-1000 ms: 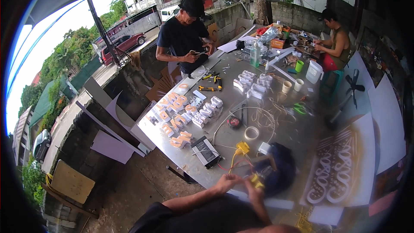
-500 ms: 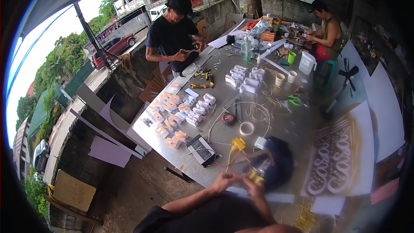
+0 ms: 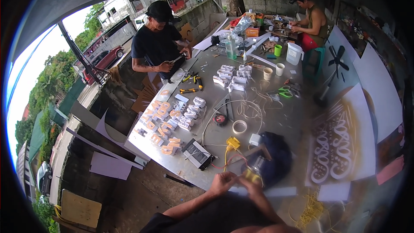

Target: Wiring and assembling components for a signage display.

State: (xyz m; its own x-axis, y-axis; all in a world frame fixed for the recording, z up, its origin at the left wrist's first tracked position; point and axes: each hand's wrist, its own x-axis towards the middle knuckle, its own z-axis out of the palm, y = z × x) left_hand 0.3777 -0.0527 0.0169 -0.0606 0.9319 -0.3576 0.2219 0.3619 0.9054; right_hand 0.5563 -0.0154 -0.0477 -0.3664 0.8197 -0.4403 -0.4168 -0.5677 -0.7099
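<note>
At the near table edge, my left hand (image 3: 222, 183) is closed in a pinch, and a thin yellow wire (image 3: 225, 159) runs down to its fingers. My right hand (image 3: 252, 186) is closed close beside it, fingertips nearly meeting the left's; what it holds is too small to make out. Just beyond the right hand lies a yellow tool or device (image 3: 253, 176), partly hidden. A yellow connector block (image 3: 233, 143) sits ahead, with red and yellow wires at it. Left of the wires is a boxy power supply (image 3: 197, 154). A dark blue cloth or cap (image 3: 278, 157) lies right of my hands.
Cut-out letters (image 3: 170, 125) cover the table's left part. A tape roll (image 3: 239, 127), tape measure (image 3: 220, 119), pliers (image 3: 197, 83), green scissors (image 3: 285, 91) and cups (image 3: 280, 69) lie farther off. One person (image 3: 159, 43) stands far left; another (image 3: 312, 21) sits far right.
The view has shifted, so the table and the people sit farther left in the picture. My hands stay close together in nearly the same pose.
</note>
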